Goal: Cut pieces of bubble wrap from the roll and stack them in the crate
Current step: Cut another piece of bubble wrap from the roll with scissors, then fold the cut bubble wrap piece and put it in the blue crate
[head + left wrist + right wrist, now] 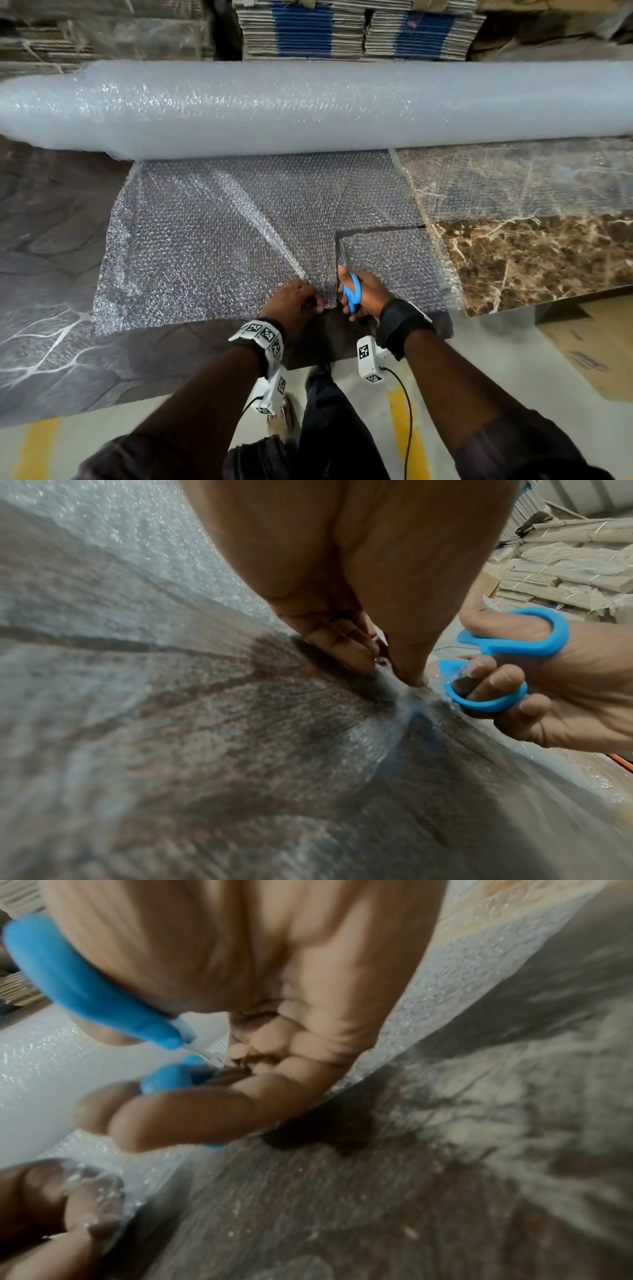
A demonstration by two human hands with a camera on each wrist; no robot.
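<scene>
A thick bubble wrap roll [308, 102] lies across the far side of the dark marble table [51, 240]. Its unrolled sheet [205, 240] reaches toward me. My left hand [315, 303] pinches the sheet's near edge between thumb and fingers [342, 647]. Just to its right, my right hand [366, 294] grips blue-handled scissors [352, 291], their blades pointing away along a cut line. A partly cut piece [390, 260] lies right of the blades. The scissors' handles [514, 639] [85, 988] ring my right thumb and fingers. No crate is in view.
Stacks of flattened cardboard boxes [342, 31] stand behind the roll. A brown veined marble slab [531, 260] adjoins the table at right, partly under bubble wrap. Cardboard [599, 342] lies on the floor at right. My legs [325, 428] stand at the table's near edge.
</scene>
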